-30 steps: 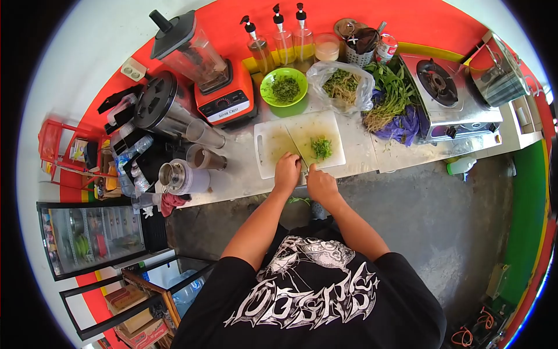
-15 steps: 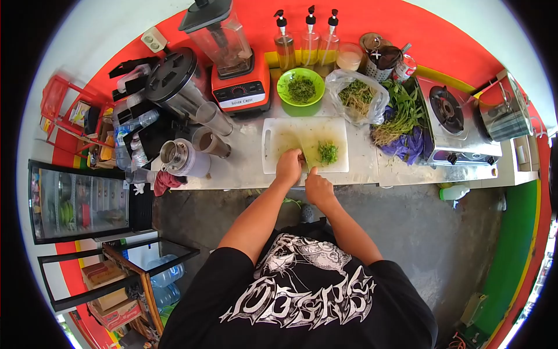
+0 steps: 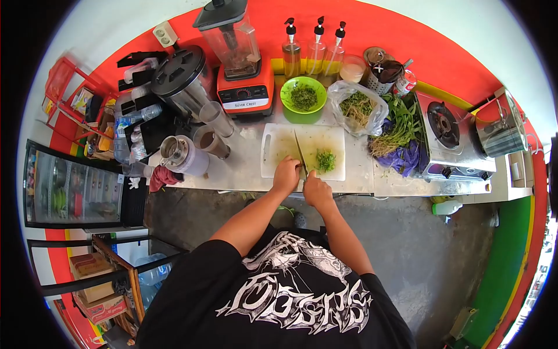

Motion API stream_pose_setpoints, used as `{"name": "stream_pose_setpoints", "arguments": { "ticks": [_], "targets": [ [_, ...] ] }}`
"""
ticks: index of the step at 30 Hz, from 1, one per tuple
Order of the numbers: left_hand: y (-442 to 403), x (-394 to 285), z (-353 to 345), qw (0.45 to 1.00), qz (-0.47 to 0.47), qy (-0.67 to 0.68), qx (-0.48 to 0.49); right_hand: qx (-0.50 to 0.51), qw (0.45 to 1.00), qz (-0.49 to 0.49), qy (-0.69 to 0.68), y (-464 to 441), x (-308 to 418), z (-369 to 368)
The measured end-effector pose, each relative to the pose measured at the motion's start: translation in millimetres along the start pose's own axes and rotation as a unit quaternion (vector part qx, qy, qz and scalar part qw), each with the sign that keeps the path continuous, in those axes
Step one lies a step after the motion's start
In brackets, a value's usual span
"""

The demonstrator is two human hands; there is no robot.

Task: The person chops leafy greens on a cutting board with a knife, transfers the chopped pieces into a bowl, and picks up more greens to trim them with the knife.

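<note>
My right hand (image 3: 317, 189) is closed on the handle of a knife (image 3: 300, 150), whose blade points away from me over a white cutting board (image 3: 275, 166). Beside the blade on its left, my left hand (image 3: 287, 174) is closed near the board's front edge, with its fingertips by the blade; what it holds, if anything, is too small to tell. Chopped greens (image 3: 325, 160) lie in a small heap on the board, right of the knife. Behind the board stands a green bowl (image 3: 303, 100) of cut greens, and a plastic bag (image 3: 357, 108) of stemmed greens sits to its right.
A red blender (image 3: 245, 88), cups and a metal-topped jar (image 3: 185, 156) stand on the left of the counter. Pump bottles (image 3: 315, 55) line the back. Leafy bunches (image 3: 402, 125) on purple plastic lie beside the gas stove (image 3: 447, 134) with a steel pot (image 3: 501, 128).
The view has shifted, so the counter items appear farther right than a second ago. The knife blade shows more clearly now, still between my hands. Both hands remain at the board's front edge.
</note>
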State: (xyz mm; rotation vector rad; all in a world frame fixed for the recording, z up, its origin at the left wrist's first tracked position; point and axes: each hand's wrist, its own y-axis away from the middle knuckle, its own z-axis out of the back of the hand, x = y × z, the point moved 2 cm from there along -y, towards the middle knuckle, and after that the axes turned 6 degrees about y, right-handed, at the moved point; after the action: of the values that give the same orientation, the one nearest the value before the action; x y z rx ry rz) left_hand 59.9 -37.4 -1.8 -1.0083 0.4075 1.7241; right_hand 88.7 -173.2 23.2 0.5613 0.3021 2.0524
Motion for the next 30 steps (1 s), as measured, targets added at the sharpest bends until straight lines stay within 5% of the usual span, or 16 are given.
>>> {"name": "stream_pose_setpoints", "arguments": {
  "ticks": [30],
  "targets": [
    [9.3,-4.0,9.9,0.999,0.032,-0.018,0.005,0.056,0.998,0.014,0.014,-2.2,15.2,25.7]
  ]
}}
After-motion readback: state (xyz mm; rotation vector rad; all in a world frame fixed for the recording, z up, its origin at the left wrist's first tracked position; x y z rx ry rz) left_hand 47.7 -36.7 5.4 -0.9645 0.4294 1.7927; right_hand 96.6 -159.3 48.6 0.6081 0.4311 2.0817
